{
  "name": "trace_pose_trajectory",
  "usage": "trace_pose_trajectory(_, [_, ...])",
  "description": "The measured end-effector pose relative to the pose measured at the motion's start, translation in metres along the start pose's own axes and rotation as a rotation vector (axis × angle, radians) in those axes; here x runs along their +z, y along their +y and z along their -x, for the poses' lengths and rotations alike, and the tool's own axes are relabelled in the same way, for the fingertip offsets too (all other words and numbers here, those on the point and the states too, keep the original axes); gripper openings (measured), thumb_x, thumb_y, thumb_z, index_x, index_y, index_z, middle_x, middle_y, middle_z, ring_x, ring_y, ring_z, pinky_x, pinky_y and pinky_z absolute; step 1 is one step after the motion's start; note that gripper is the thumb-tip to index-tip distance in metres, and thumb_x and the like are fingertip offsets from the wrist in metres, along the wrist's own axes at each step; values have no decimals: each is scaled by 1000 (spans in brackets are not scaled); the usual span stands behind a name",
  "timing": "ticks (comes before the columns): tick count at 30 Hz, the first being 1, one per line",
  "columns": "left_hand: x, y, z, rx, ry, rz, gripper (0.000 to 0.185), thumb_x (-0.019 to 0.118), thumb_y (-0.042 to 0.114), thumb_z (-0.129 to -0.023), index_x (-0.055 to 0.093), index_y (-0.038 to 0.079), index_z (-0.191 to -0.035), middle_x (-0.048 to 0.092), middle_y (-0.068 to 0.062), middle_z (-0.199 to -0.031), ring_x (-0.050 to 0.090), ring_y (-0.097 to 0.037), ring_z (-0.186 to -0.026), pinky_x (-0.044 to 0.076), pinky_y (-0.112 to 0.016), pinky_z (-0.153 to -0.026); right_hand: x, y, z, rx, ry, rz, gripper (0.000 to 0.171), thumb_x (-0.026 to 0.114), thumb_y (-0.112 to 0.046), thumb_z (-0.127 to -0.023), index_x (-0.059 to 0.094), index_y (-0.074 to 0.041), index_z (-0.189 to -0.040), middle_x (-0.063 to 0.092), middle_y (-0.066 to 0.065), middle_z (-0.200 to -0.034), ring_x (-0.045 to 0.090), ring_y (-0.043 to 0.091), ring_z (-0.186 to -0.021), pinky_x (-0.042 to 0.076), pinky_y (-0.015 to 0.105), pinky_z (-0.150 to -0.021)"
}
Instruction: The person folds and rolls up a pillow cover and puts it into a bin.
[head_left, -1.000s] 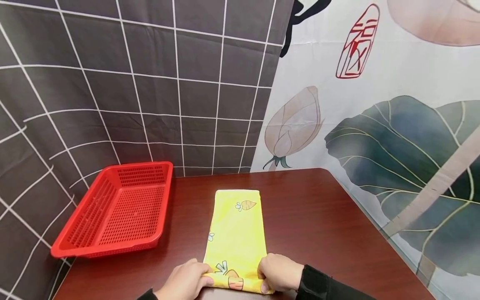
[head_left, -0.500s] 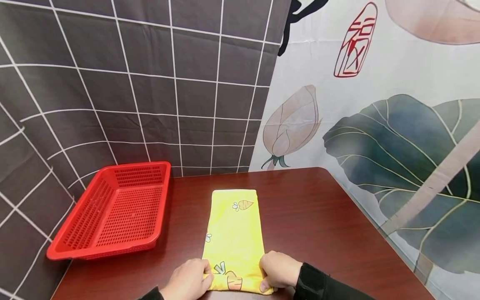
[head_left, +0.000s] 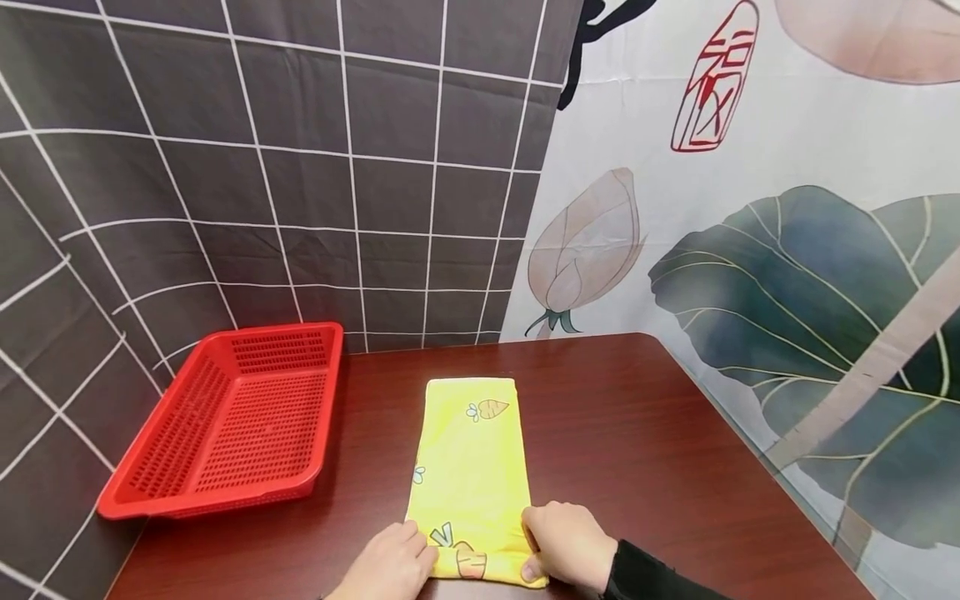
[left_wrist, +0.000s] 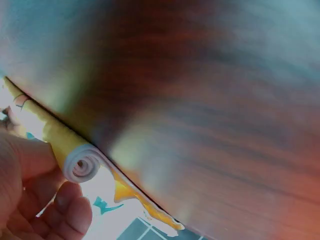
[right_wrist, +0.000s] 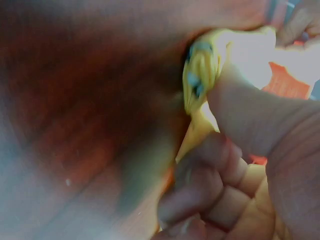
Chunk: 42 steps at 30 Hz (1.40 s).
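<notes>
A long yellow cloth (head_left: 472,467) printed with carrots lies on the table, its near end rolled up. My left hand (head_left: 390,562) holds the left end of that roll, fingers curled at it. From the left wrist, the rolled end (left_wrist: 81,164) appears as a spiral of layers with a pale inner side, thumb and fingers beside it. At the other end, my right hand (head_left: 570,542) pinches the roll's right corner. The right wrist view has the bunched yellow folds (right_wrist: 200,75) next to the thumb, with the fingers curled beneath.
A red perforated plastic basket (head_left: 266,433) stands at the left of the brown table (head_left: 615,433). Behind it hangs a dark grey cloth with a white grid (head_left: 315,192). A white hanging with lotus prints (head_left: 600,150) borders the right side.
The roll at the cloth's near end has turned slightly away from me, and its carrot print sits differently. My left hand has shifted a little to the right over the roll.
</notes>
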<state>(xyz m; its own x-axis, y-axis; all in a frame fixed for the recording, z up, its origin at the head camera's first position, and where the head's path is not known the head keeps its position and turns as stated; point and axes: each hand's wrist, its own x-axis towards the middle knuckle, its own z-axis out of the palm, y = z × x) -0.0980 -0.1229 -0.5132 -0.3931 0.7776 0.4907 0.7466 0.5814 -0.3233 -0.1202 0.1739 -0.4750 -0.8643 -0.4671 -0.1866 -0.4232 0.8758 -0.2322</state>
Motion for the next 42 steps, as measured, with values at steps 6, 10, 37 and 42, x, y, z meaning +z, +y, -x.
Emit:
trace_pose_trajectory(6, [-2, -3, 2, 40, -4, 45, 31, 86, 38, -75, 59, 23, -77, 53, 14, -67, 39, -7, -69, 30, -21, -65, 16, -5, 15, -349, 303, 210, 33, 87, -19, -76, 55, -24, -70, 44, -15, -65, 33, 2, -63, 28, 16, -62])
trace_pose_trajectory(10, [-4, -6, 2, 42, -53, 92, 34, 89, 40, -76, 59, 23, -77, 57, 15, -68, 39, -6, -68, 31, -20, -65, 21, -5, 20, -488, 422, 390, 28, 85, -22, -77, 59, -26, -67, 49, -16, -63, 31, 1, -62, 21, 15, -61])
trace_pose_trajectory(37, [-16, -9, 9, -297, -373, 463, 11, 82, 30, -92, 75, 22, -95, 69, 13, -89, 58, -6, -88, 53, -25, -78, 29, -9, 18, -513, 440, 524, 26, 83, -28, -74, 58, -26, -67, 49, -15, -61, 34, 3, -59, 18, 17, -59])
trace_pose_trajectory(42, [-19, -8, 8, -330, -434, 525, 15, 84, 31, -88, 77, 22, -99, 70, 15, -91, 53, -4, -85, 49, -23, -73, 31, -5, 18, -500, 379, 389, 27, 85, -28, -68, 58, -28, -63, 49, -17, -57, 36, 0, -57, 22, 16, -56])
